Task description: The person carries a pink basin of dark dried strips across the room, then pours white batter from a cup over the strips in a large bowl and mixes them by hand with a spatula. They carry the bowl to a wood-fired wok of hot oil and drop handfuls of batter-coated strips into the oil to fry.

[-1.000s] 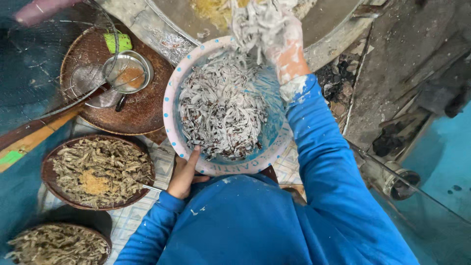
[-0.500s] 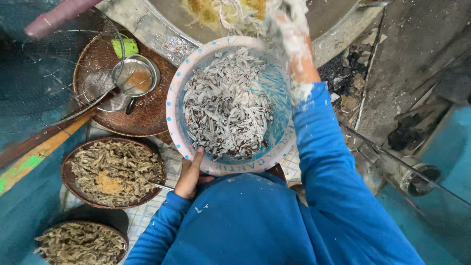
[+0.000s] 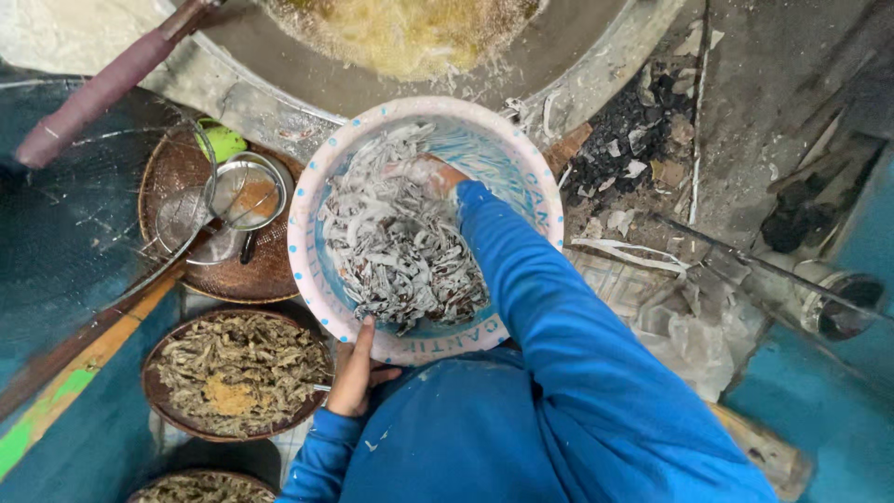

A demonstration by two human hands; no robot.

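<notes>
At frame centre, the left hand (image 3: 354, 377) clamps the lower rim of the pink basin (image 3: 307, 200) to steady it while the right hand (image 3: 424, 174), fingers spread, digs into the flour-coated small fish (image 3: 391, 256).

There is one view only, from a camera worn on the person's head, so no second view shares any part of the scene. It looks almost straight down over the blue sleeves and chest, which fill the bottom edge. The bowl (image 3: 424, 228) sits near the middle, close below the lens. The big pan (image 3: 410, 47) (cut off by the frame) lies along the top, farther from the person's body.
</notes>
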